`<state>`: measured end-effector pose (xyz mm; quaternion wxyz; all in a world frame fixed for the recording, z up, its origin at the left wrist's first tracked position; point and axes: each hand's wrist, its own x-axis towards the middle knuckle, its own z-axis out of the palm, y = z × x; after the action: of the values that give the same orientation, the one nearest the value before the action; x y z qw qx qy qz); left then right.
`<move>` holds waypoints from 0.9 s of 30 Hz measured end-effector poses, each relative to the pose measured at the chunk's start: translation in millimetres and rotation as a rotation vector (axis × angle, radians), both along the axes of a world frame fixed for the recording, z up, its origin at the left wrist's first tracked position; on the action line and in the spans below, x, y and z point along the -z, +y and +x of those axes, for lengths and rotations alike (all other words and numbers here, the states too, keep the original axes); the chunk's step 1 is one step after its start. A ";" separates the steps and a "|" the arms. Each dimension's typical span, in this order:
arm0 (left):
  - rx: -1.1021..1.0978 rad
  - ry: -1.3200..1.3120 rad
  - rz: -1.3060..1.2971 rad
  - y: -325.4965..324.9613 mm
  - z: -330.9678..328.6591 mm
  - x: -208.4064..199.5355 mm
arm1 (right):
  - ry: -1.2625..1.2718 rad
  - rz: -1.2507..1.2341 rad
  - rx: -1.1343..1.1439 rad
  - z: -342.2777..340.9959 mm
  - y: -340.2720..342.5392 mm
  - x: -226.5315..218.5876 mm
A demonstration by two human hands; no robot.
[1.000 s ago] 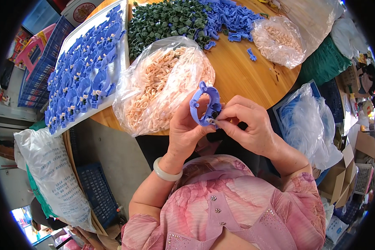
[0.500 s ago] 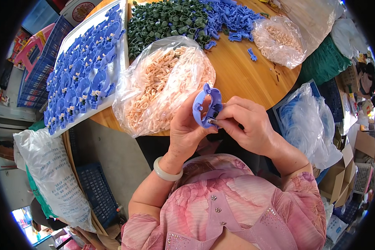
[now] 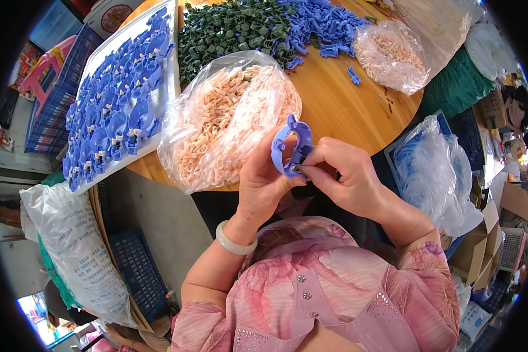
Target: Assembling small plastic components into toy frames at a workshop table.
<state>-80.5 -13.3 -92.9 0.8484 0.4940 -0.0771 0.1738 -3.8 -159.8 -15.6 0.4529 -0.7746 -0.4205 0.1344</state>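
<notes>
A blue plastic ring-shaped part (image 3: 277, 154) with a small knob on top stands tilted between my hands, just in front of the table edge. My left hand (image 3: 257, 179) is closed around its left side and underside. My right hand (image 3: 349, 179) pinches at the lower right of the ring, where a small dark piece (image 3: 303, 159) shows inside it. What exactly lies between the right fingertips is hidden. Just beyond my left hand is a clear bag of small pale pink plastic pieces (image 3: 217, 126).
A white tray (image 3: 174, 70) of similar blue parts is at the left. Piles of dark green pieces (image 3: 234, 32) and blue pieces (image 3: 328, 26) cover the far table. A smaller bag of pale pieces (image 3: 390, 50) and a loose blue piece (image 3: 353, 75) lie right on the wooden table (image 3: 340, 114).
The right hand's fingers have shifted slightly and press closer against the ring's lower edge. The left hand keeps the ring in almost the same place.
</notes>
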 end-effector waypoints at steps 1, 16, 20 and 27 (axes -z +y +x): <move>-0.009 0.001 0.001 -0.2 0.9 -0.4 | -0.061 0.010 -0.022 1.9 0.3 0.5; 0.133 0.164 -0.306 -2.3 9.9 -10.2 | 0.020 0.156 0.076 59.5 -0.9 8.3; 0.159 0.152 -0.334 1.7 7.9 -1.8 | 0.029 0.079 0.140 104.4 7.1 24.6; 0.197 0.133 -0.376 3.6 13.3 -7.4 | -0.214 0.058 0.042 129.9 39.3 25.3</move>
<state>-67.2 -9.7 -85.5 0.9417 0.3275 -0.0351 0.0682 126.1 -120.5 -40.9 0.4301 -0.7799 -0.4537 0.0292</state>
